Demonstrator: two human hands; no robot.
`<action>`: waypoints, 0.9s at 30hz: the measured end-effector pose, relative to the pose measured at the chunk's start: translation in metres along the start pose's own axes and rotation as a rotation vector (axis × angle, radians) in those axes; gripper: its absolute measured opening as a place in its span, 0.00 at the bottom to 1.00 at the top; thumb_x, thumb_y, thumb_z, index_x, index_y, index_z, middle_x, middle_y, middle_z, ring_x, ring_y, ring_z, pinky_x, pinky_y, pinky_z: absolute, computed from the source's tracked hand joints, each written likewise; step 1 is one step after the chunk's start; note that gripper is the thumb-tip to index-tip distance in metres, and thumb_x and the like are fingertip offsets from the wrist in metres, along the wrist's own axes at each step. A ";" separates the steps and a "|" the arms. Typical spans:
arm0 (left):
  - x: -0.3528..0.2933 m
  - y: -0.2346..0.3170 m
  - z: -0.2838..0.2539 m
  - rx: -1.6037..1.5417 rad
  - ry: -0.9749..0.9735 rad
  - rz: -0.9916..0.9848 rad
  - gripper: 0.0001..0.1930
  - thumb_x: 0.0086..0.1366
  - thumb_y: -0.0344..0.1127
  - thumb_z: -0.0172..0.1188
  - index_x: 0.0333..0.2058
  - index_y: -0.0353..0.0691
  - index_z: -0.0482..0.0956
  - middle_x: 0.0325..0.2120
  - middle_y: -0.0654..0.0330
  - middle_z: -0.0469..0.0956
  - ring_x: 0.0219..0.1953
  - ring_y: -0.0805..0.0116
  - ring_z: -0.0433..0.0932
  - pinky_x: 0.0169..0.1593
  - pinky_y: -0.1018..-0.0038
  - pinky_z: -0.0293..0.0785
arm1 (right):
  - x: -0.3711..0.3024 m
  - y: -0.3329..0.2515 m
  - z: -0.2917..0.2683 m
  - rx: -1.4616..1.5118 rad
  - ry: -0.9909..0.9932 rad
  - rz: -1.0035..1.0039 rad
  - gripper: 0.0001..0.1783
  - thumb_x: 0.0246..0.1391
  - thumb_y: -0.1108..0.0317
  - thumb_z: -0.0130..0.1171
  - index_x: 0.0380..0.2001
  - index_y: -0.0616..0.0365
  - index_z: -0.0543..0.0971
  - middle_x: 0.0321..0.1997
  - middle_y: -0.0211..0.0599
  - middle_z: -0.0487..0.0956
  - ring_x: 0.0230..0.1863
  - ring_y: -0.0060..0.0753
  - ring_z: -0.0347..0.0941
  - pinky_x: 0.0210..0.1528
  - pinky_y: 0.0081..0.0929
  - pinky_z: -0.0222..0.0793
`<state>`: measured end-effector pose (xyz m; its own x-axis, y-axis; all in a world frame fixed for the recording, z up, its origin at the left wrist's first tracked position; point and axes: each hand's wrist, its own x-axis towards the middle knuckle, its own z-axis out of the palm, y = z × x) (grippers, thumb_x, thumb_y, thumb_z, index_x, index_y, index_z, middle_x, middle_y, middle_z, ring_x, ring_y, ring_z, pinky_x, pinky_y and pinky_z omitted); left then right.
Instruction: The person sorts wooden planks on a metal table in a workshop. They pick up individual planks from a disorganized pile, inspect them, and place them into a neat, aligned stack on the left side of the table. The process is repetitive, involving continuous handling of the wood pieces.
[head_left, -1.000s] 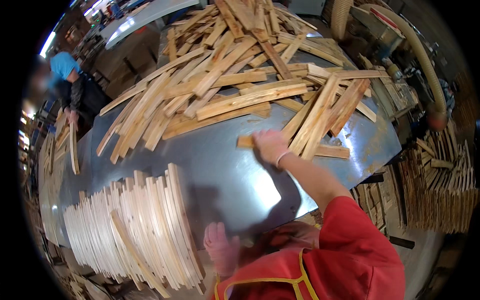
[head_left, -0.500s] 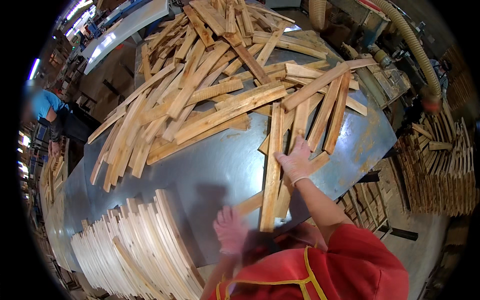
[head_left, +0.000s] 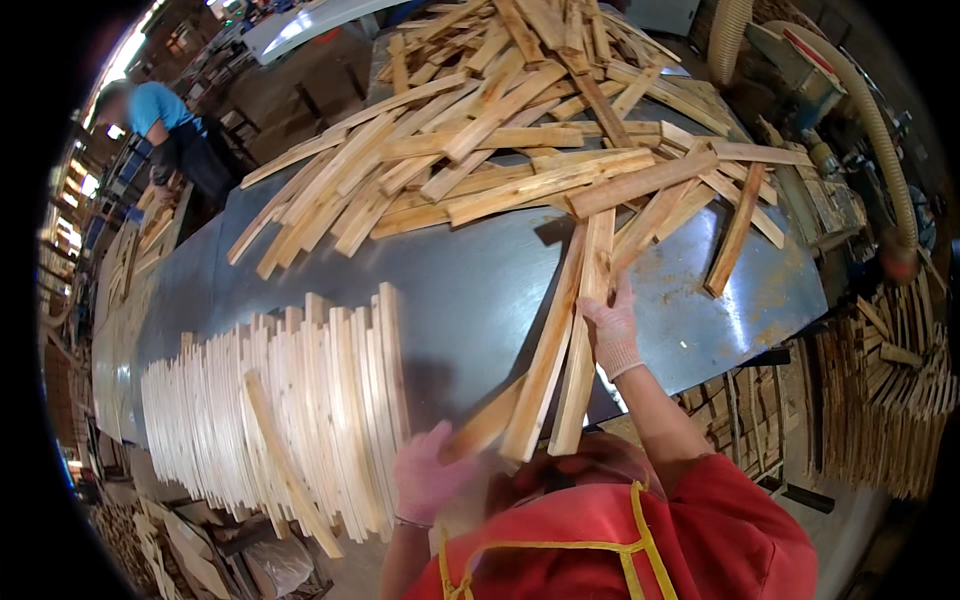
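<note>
Centrally, two long, light-brown wooden slats (head_left: 544, 365) lie side by side on the grey metal desk (head_left: 480, 290), ends toward the person. The bare right hand (head_left: 612, 325) touches the right-hand slat's edge; whether its grip pinches the wood, I cannot tell. The blurred left hand (head_left: 430, 472) is at the end of a browner slat (head_left: 488, 415), its grip equally unclear. Beyond spreads a jumbled heap of brown boards (head_left: 500, 125); leftward stands a tight row of pale slats (head_left: 260, 420).
</note>
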<state>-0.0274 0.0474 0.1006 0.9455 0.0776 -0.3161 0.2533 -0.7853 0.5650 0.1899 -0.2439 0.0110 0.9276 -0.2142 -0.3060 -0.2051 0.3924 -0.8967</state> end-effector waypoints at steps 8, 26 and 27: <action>-0.128 -0.170 0.146 -0.626 -0.347 -0.167 0.28 0.68 0.37 0.66 0.66 0.41 0.79 0.42 0.62 0.86 0.42 0.73 0.83 0.45 0.73 0.77 | -0.062 0.082 -0.003 -0.034 0.014 0.212 0.48 0.56 0.82 0.64 0.80 0.57 0.60 0.58 0.46 0.82 0.51 0.41 0.81 0.56 0.35 0.80; 0.084 -0.058 0.080 0.460 0.626 0.015 0.35 0.60 0.43 0.72 0.64 0.44 0.70 0.51 0.50 0.80 0.53 0.43 0.81 0.54 0.53 0.79 | -0.078 0.082 0.074 -1.058 -0.207 -0.068 0.60 0.46 0.67 0.71 0.80 0.66 0.52 0.68 0.66 0.72 0.66 0.67 0.74 0.70 0.48 0.71; 0.094 -0.075 0.088 0.484 0.641 -0.067 0.37 0.59 0.42 0.73 0.66 0.44 0.69 0.52 0.50 0.80 0.53 0.43 0.81 0.54 0.54 0.79 | -0.082 0.080 0.073 -0.987 -0.237 -0.041 0.60 0.47 0.68 0.71 0.80 0.64 0.52 0.67 0.64 0.74 0.63 0.62 0.76 0.68 0.46 0.73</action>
<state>0.0245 0.0591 -0.0385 0.9019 0.3561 0.2444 0.3360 -0.9340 0.1212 0.1197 -0.1297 -0.0124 0.9557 0.0138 -0.2941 -0.2387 -0.5482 -0.8016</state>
